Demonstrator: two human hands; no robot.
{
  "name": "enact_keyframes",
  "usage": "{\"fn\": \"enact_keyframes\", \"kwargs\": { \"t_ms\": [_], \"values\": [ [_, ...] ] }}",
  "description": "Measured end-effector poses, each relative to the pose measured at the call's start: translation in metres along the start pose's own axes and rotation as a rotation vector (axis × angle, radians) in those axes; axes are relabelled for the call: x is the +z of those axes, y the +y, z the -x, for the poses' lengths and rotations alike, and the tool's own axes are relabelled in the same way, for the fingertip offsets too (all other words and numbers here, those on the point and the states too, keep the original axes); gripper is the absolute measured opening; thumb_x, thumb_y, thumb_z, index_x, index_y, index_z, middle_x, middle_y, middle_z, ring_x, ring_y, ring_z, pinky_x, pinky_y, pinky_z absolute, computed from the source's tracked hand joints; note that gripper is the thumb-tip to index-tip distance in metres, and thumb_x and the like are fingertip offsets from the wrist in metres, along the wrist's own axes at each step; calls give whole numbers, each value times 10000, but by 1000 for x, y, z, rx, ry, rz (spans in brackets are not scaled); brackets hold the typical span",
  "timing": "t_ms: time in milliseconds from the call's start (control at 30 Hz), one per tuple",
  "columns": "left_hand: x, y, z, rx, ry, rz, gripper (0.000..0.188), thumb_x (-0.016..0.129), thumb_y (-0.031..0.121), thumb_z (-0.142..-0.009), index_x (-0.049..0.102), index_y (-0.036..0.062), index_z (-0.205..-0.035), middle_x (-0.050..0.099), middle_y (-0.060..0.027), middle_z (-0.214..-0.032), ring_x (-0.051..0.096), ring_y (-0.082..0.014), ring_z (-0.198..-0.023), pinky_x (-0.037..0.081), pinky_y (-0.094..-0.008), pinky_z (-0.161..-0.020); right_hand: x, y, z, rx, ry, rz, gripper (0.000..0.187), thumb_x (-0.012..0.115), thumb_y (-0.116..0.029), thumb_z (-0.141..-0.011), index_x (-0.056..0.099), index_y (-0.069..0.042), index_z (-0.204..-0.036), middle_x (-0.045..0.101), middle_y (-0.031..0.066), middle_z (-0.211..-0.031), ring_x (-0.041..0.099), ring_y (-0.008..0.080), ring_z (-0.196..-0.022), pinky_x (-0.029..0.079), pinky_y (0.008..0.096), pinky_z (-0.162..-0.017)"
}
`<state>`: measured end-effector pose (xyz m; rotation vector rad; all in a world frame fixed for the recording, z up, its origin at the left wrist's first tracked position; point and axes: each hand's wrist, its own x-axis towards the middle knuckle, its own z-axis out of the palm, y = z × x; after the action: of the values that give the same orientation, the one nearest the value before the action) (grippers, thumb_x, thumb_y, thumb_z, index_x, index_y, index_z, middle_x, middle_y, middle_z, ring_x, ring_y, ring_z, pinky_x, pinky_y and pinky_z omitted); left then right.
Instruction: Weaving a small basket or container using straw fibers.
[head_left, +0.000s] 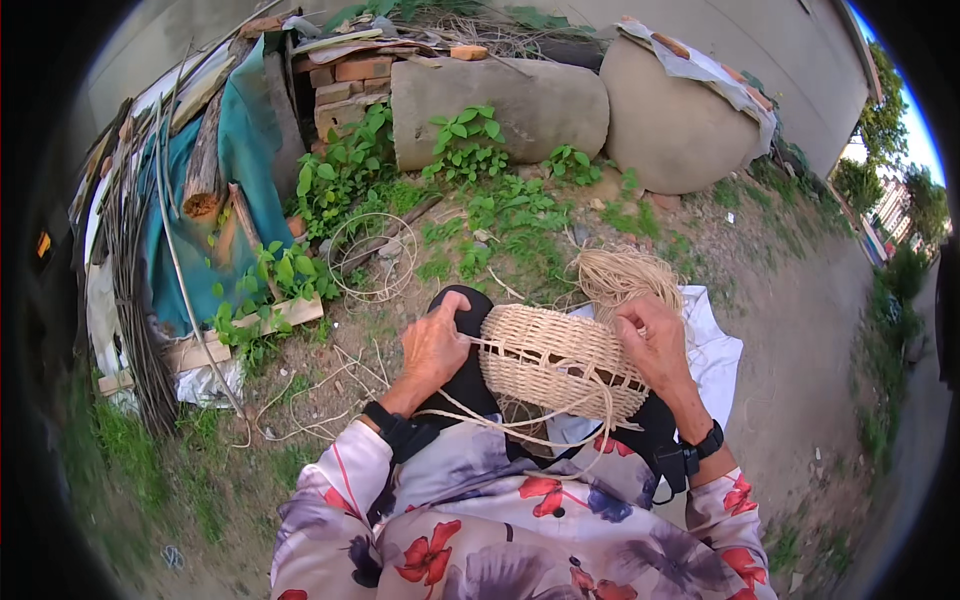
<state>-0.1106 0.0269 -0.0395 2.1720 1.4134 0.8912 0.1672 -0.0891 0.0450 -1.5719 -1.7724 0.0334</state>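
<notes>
A pale woven basket rests across my lap, with a row of openings along its side. My left hand is closed beside its left end, pinching a cream strand that runs to the weave. At the right end, my right hand has its fingers curled against the basket's upper edge; its fingertips are partly hidden. Loose lengths of cord loop below the basket, over my lap. A bundle of the same cord lies just beyond my right hand, on a white cloth.
A loose wire-like coil lies on the ground ahead to the left. Trailing strands cross the dirt near my left forearm. Farther off are a concrete cylinder, stacked bricks, green plants and a teal sheet with logs.
</notes>
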Motion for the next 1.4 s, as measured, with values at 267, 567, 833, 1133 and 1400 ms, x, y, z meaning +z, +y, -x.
{"fn": "enact_keyframes", "kwargs": {
  "t_ms": [267, 567, 833, 1133, 1400],
  "values": [
    [-13, -8, -3, 136, -70, -150, 383, 630, 71, -744, 502, 152, -1096, 656, -122, -795, 655, -353, -749, 493, -484, -643, -40, 12, 58, 73, -66, -55, 167, 690, -75, -764, 636, -32, -916, 610, 101, -963, 595, 254, -904, 457, 357, -803],
    [-16, 9, 1, 297, -126, -163, 93, 592, 124, -755, 664, 89, -800, 615, -99, -765, 613, -317, -778, 492, -434, -669, 18, -46, 69, -468, -258, 381, 296, 721, -187, -719, 585, -93, -965, 496, 106, -1310, 416, 293, -1300, 283, 589, -1044],
    [-6, 8, 13, 363, -231, 53, 177, 581, 203, -886, 657, 49, -843, 641, -95, -747, 604, -290, -737, 462, -396, -672, 18, 19, 48, 569, 332, -1075, 486, 388, -402, -1035, 466, -80, -680, 627, 123, -787, 607, 262, -813, 475, 340, -768],
    [-18, 51, 20, 318, -259, 290, 202, 596, 171, -927, 639, -20, -874, 639, -119, -768, 623, -230, -720, 482, -352, -673, 22, 87, 45, 509, 414, -1765, 447, 387, -318, -1042, 389, -121, -641, 578, 95, -751, 592, 272, -799, 474, 432, -850],
    [-4, 45, 8, -1, -308, 1106, 363, 536, 297, -996, 555, 51, -729, 571, -34, -761, 563, -157, -805, 416, -285, -799, -8, 109, 81, 452, 467, -1735, 319, 541, -309, -970, 558, -90, -738, 644, 106, -825, 620, 277, -887, 491, 483, -861]
  ]
}}
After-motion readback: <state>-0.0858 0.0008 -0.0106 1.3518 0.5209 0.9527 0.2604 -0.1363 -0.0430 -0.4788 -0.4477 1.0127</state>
